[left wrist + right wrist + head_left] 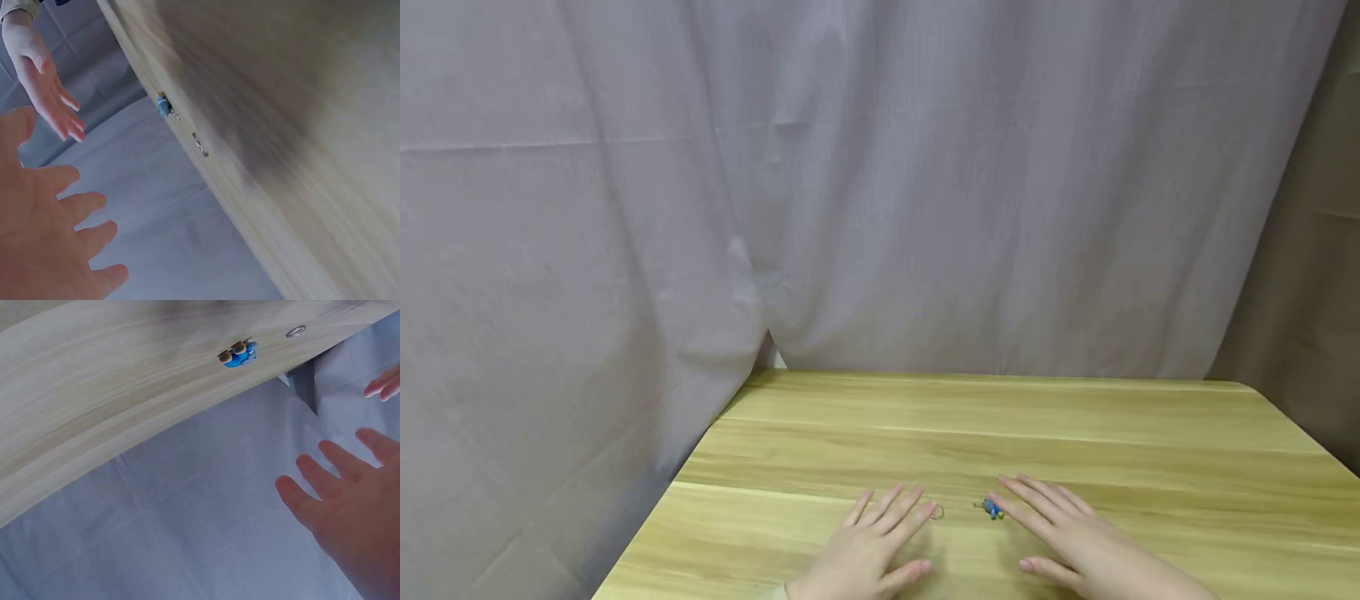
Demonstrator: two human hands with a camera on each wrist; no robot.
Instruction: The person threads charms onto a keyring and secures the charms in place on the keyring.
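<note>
- Plainly, both hands lie low over the near part of the wooden table, palms down, and neither has anything in its grasp.
- The left hand has its fingers straight and slightly fanned, pointing away from the person; its fingertips end just beside a small metal ring, and I cannot tell whether they touch it.
- The right hand is likewise released, fingers extended and angled inward to the left; its index fingertip reaches a small blue charm, touching it or very nearly so.
- The ring and the charm lie flat on the wood between the two sets of fingertips, near each other but apart.
- In the wrist views both hands appear splayed and relaxed, with the ring and the charm separate on the tabletop.
- As I judge it, this is a reach just ahead of any pickup: nothing has been lifted yet.
- The next move, I would guess, calls for a fine pinch of thumb and forefinger on each piece, since both are small and lie flat; the ring could easily skid on the smooth wood.
- Beyond the table's far edge hangs a pale grey curtain, filling the background.
</note>
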